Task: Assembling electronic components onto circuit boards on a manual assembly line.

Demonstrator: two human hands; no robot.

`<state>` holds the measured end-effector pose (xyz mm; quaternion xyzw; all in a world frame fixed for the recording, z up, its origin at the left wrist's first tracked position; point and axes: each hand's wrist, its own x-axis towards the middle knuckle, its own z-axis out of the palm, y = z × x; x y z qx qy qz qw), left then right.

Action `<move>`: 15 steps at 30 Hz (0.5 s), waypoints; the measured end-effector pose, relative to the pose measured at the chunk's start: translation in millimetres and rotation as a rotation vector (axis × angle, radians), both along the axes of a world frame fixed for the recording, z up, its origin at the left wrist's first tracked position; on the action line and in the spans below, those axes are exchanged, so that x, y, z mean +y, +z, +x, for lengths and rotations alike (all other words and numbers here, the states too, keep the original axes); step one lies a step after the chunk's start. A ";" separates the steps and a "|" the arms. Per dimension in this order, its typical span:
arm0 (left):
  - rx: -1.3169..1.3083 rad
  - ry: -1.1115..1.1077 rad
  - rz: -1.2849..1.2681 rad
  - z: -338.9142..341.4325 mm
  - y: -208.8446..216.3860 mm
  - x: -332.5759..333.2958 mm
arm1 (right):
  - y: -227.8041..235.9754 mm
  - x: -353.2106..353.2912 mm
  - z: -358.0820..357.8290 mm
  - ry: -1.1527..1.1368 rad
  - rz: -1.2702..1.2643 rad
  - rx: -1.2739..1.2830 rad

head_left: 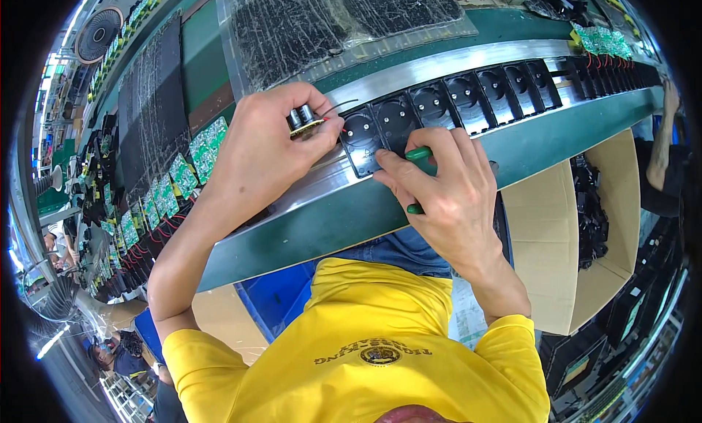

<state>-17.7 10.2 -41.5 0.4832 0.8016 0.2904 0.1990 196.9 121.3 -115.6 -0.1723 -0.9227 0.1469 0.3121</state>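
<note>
My left hand pinches a small circuit board that carries two black cylindrical capacitors, with thin wires by the fingertips. The board hovers just left of the nearest black plastic housing, which has a round recess with two metal pins. My right hand is closed around a tool with two green handles; its working end is hidden. The thumb and forefinger of that hand touch or nearly touch the lower right edge of the same housing.
More black housings run in a row along a metal rail on the green bench. Green circuit boards with red wires line the left. A cardboard box of black parts stands at right, near another person's arm.
</note>
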 end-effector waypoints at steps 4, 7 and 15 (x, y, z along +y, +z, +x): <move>0.030 -0.018 0.016 -0.7 -2.6 0.7 | -0.1 -0.7 -0.1 0.003 -0.018 -0.002; 0.042 -0.028 0.026 -0.8 -3.9 0.6 | 0.5 -0.4 -0.1 0.004 -0.023 -0.006; -0.034 -0.025 0.017 -2.9 -1.4 1.0 | -1.6 0.8 0.6 0.005 -0.026 -0.009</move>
